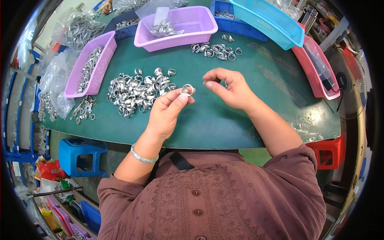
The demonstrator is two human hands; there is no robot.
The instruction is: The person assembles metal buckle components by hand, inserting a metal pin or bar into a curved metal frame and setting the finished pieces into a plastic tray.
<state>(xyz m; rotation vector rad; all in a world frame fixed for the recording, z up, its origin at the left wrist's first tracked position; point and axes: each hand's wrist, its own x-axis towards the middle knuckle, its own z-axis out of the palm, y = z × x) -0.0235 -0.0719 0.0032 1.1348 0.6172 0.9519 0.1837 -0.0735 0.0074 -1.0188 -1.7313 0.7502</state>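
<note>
A silver-coloured metal ring point(187, 90) is pinched between the thumb and fingers of my left hand point(169, 109), just right of a large heap of similar rings point(134, 96). My right hand point(233, 90) hovers over the table to the right, apart from the left one. Its thumb and index finger curl close to each other in a loose pinch; whatever they hold, if anything, is hidden or too small to make out. Beyond it lies a smaller group of rings point(218, 52). Both groups rest on the green tabletop point(200, 128).
Purple baskets stand at the left point(72, 90) and far middle point(150, 45); both contain metal pieces. A turquoise basket point(276, 30) overlaps a blue bin point(248, 30) at the back. At the right are a pink basket point(316, 82) and a fan point(350, 84). A blue stool point(82, 156) stands below left.
</note>
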